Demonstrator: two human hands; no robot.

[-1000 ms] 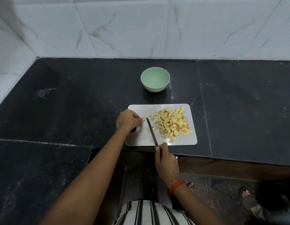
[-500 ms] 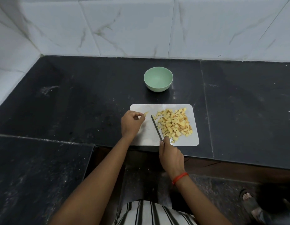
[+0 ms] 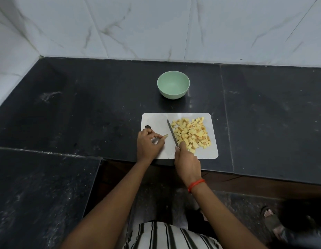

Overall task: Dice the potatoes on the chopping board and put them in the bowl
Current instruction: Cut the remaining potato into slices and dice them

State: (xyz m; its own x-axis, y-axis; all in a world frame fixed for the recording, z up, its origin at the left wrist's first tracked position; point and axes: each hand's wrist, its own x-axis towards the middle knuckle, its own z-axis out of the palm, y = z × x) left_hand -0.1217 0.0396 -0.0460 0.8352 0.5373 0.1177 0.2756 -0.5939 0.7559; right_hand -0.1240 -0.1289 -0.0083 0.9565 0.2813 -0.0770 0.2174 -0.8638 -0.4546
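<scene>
Head view: left hand (image 3: 149,145) pinches a thin potato sliver (image 3: 165,136) between thumb and forefinger, other fingers curled in, low over the bare left part of the chopping board (image 3: 156,121). It looks like the last uncut scrap. The hand holds it by one end so the free tip points at the blade and the fingers stay back from the cut line.

Right hand (image 3: 187,161) is clamped round the knife (image 3: 172,133). The handle is buried in the fist, with the forefinger riding up near the blade root, presumably for control. The blade runs diagonally away from the hand, tip toward the board's far edge, right along the left flank of the diced potatoes (image 3: 191,135). Can't tell if the edge touches the board or sits just above it. My read is that the blade doubles as a fence, keeping the cubes packed on the right half and the left half free for cutting.

The pile touches the blade side and stays inside the board's right and near edges.

The board sits at the near lip of the dark counter (image 3: 84,105), close to the body, so the reach is short. The green bowl (image 3: 173,94) stands on the counter beyond the board's far edge, apart from it, with no potato visible inside. Judgement: dicing is nearly done and the transfer hasn't started. The risk is cubes scattering off the board on the way to the bowl.
</scene>
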